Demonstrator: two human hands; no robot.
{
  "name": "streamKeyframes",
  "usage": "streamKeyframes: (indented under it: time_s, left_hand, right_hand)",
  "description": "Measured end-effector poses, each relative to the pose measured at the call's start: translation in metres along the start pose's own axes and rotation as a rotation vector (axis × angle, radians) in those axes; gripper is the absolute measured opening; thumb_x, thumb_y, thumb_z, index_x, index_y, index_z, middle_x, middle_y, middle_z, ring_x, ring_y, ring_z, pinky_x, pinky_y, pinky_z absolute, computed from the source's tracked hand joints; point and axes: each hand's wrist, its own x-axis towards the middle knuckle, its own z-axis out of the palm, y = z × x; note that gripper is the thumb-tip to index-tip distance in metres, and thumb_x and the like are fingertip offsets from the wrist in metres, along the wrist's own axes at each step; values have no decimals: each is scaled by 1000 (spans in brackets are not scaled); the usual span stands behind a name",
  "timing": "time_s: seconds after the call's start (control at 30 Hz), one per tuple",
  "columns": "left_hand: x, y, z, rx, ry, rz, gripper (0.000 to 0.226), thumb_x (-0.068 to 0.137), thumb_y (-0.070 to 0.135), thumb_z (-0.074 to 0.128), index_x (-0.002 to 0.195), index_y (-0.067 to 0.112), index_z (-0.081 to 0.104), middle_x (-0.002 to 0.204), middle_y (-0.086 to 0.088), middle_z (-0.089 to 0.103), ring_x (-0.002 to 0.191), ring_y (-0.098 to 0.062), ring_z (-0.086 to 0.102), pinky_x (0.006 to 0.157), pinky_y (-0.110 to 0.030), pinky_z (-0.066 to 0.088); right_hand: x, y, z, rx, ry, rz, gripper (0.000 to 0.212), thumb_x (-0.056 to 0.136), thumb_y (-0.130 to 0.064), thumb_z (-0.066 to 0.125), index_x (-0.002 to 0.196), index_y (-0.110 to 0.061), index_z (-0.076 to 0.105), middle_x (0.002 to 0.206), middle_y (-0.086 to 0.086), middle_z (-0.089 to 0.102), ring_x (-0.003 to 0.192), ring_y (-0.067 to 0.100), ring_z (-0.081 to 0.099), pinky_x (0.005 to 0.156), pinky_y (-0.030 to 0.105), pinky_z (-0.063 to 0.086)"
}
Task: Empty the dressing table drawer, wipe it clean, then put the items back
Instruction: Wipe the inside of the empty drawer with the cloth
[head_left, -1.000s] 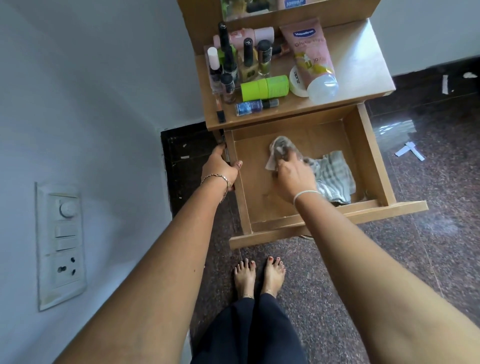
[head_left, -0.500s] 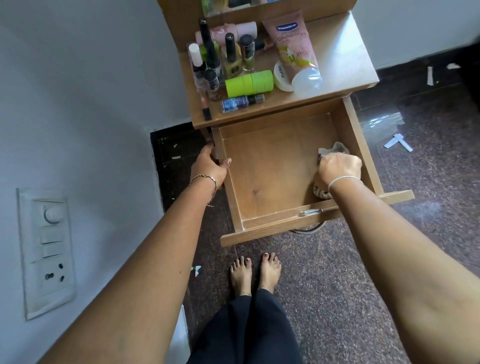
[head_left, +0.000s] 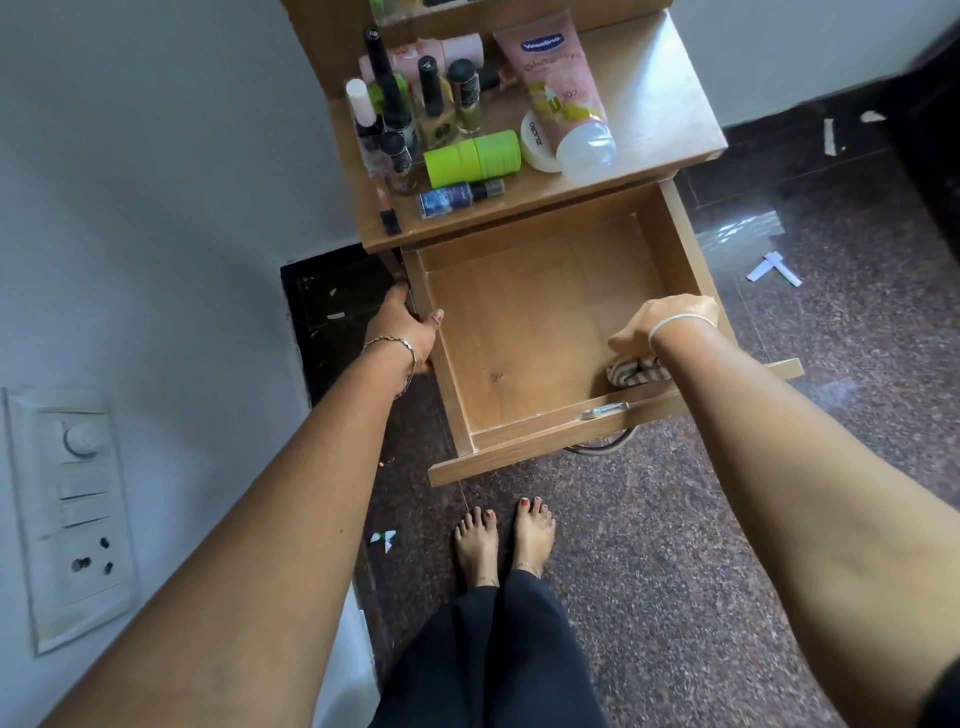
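Pulled-out light-wood drawer (head_left: 519, 322). Left hand (head_left: 408, 332) gripped its left wall, thumb hooked over the rim. Right hand (head_left: 660, 325) had its fingers curled round a bunched grey striped cloth (head_left: 631, 371) in the front-right corner.

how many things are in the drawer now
1: a striped cloth gripped by the right hand in the front right corner of the drawer. The arm may hide more.

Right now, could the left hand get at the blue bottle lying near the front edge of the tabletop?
Probably yes. The left hand grips the left wall of the drawer just below the tabletop, and the blue bottle lies uncovered near that edge. The hand must first let go.
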Motion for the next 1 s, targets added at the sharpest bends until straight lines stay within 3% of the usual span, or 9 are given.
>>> streamKeyframes:
  time_s: [0.2,0.37,0.47,0.63,0.73,0.8,0.9,1.0]
  left_hand:
    - [1,-1,-3,5,-21,19,63,92,22,58,146,30,26,149,-8,35,126,-34,49,79,-46,58]
    - [2,-1,-5,-6,-34,23,63,92,22,58,146,30,26,149,-8,34,126,-34,48,75,-43,58]
    - [2,-1,-5,-7,-39,25,63,92,22,58,145,30,26,148,-9,34,126,-35,48,78,-46,58]
    - [0,0,-6,-26,-55,17,62,92,22,58,145,29,27,149,-9,34,126,-35,49,80,-47,58]
    - [-1,0,-7,-45,-66,12,62,92,22,58,145,30,27,148,-8,35,125,-34,49,78,-47,58]
    - [-2,1,-8,-54,-77,7,61,92,22,58,145,30,28,148,-8,35,124,-34,49,78,-48,58]
    - [-2,2,-9,-65,-90,2,58,93,21,58,144,29,31,147,-8,37,124,-35,50,79,-48,57]
    - [-2,1,-10,-82,-108,0,59,92,21,58,144,29,30,148,-7,36,126,-35,47,75,-44,56]
  right_hand:
    - [2,-1,-2,6,-71,19,42,74,-54,50,93,-20,66,82,2,59,79,24,58,69,27,42]
    - [1,-11,-12,-67,-168,-18,43,79,-55,48,101,-22,64,96,-1,62,88,22,58,89,30,47]
    - [-4,-28,-13,-99,-225,-103,42,79,-55,48,102,-24,64,101,-4,63,93,20,61,82,30,45]
    - [-8,-76,-11,-111,-381,-283,39,79,-48,47,87,-14,64,93,0,66,90,20,65,93,34,51]
    - [-14,-116,-7,-37,-513,-404,33,85,-44,47,77,-15,62,89,4,65,79,20,63,81,31,53]
    - [-23,-139,-9,-38,-641,-459,27,92,-31,44,81,-13,60,83,5,60,70,18,56,71,26,48]
    - [-33,-156,-16,-98,-566,-583,17,98,-22,48,98,-6,56,81,4,54,70,14,52,61,21,43]
    - [-37,-159,-14,-178,-584,-637,30,98,-20,50,118,0,58,110,11,59,94,22,54,92,33,48]
